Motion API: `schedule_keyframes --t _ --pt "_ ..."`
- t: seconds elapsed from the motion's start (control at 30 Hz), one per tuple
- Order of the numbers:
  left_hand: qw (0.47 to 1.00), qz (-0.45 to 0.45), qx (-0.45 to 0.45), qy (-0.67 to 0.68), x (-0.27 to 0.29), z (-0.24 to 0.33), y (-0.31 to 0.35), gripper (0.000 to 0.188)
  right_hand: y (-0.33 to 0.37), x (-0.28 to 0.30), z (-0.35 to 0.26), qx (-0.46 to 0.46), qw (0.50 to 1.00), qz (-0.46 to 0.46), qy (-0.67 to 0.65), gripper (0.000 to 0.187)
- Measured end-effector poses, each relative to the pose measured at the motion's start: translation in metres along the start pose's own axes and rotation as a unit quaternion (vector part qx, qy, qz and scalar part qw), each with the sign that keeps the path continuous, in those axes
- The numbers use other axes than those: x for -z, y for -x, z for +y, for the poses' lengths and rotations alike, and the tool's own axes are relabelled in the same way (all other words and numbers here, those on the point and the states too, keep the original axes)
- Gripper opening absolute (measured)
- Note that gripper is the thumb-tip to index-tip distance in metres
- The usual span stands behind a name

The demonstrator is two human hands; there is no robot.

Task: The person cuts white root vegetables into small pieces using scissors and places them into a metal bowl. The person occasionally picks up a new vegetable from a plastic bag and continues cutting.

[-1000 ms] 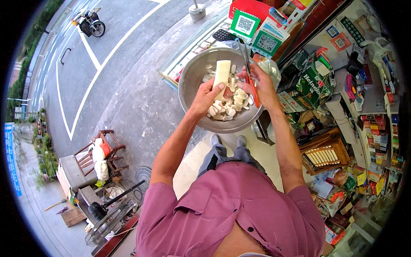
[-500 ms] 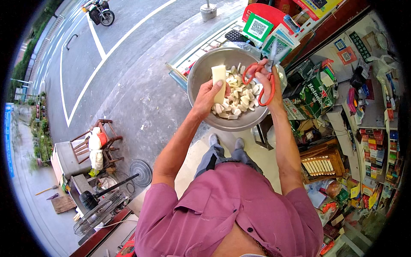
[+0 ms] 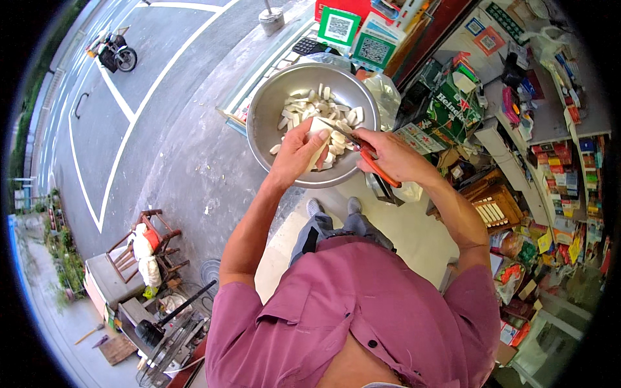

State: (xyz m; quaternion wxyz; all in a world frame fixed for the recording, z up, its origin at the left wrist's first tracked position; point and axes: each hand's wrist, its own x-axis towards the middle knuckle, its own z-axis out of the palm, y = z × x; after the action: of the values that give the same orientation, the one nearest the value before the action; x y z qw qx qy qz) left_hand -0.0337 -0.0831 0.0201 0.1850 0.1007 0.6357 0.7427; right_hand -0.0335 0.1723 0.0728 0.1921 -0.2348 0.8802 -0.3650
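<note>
A wide steel bowl (image 3: 266, 107) holds many short, pale cut pieces (image 3: 299, 105) of a vegetable whose kind I cannot tell. Above its near side, my left hand (image 3: 294, 155) is closed around a larger pale, peeled chunk (image 3: 318, 132). My right hand (image 3: 396, 156) grips red-handled scissors (image 3: 380, 171) at the bowl's right rim. Their blades point left and meet the upper end of the chunk. How far apart the blades are is hard to make out, and my left fingers partly hide the chunk.
Beyond the bowl stand green payment-code signs (image 3: 339, 27) and a dark keypad (image 3: 314, 48) on the counter. A clear plastic bag (image 3: 383, 97) touches the bowl's right side. Crowded shelves (image 3: 563, 187) line the right; a wooden stool (image 3: 152, 242) stands at left.
The scissors, held upright before, have swung down and left so their blades reach the chunk. My left hand has lowered and tilted the chunk. The view has shifted right.
</note>
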Motion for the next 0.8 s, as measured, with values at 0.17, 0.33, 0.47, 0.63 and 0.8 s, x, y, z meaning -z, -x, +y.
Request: schedule_keyframes --t 0.17,0.33,0.47,0.63,0.8 --pt "0.998 -0.019 0.032 -0.056 -0.016 0.002 0.001 0.022 0.016 -0.016 0.019 0.062 0.994 0.082 0.025 0.048" --pt "0.994 -0.040 0.090 -0.039 -0.015 -0.001 0.003 0.021 0.026 -0.009 0.009 -0.036 0.998 -0.006 -0.042 0.030" --pt "0.994 -0.034 0.096 -0.027 -0.015 -0.008 0.005 0.019 0.033 -0.016 0.014 -0.075 0.983 -0.031 -0.162 0.022" --pt "0.995 -0.043 0.084 -0.025 -0.016 -0.015 0.005 0.019 0.032 -0.026 0.032 0.003 0.990 -0.004 -0.141 0.022" --pt "0.994 -0.041 0.104 -0.009 -0.020 -0.009 0.008 0.021 0.032 -0.024 0.025 -0.007 0.995 0.014 -0.097 0.025"
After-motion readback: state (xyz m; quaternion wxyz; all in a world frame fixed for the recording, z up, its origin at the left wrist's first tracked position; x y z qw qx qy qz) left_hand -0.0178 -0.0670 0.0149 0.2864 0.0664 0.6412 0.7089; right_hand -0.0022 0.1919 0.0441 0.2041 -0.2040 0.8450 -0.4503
